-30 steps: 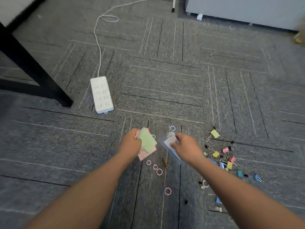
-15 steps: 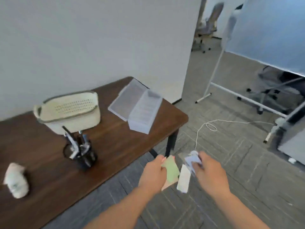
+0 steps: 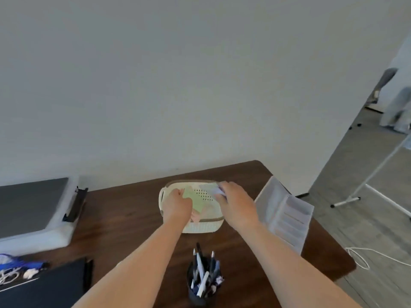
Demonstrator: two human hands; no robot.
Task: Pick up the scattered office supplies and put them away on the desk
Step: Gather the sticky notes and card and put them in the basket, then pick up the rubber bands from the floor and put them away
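A cream perforated basket stands on the brown wooden desk near the wall. Over its opening, my left hand is shut on a stack of green and pink sticky notes. My right hand is over the basket's right rim, shut on a pale lilac and white pad of notes. Both stacks hang above the inside of the basket; whether they touch its floor is hidden by my hands.
A black pen cup full of pens stands close in front of me. An open clear plastic organiser box lies at the right. A grey laptop on white foam and a black folder sit at the left. Carpet and a white cable lie to the right.
I have turned from the carpet to the desk. Both hands carried the sticky notes up from the floor and now hold them over the cream basket.
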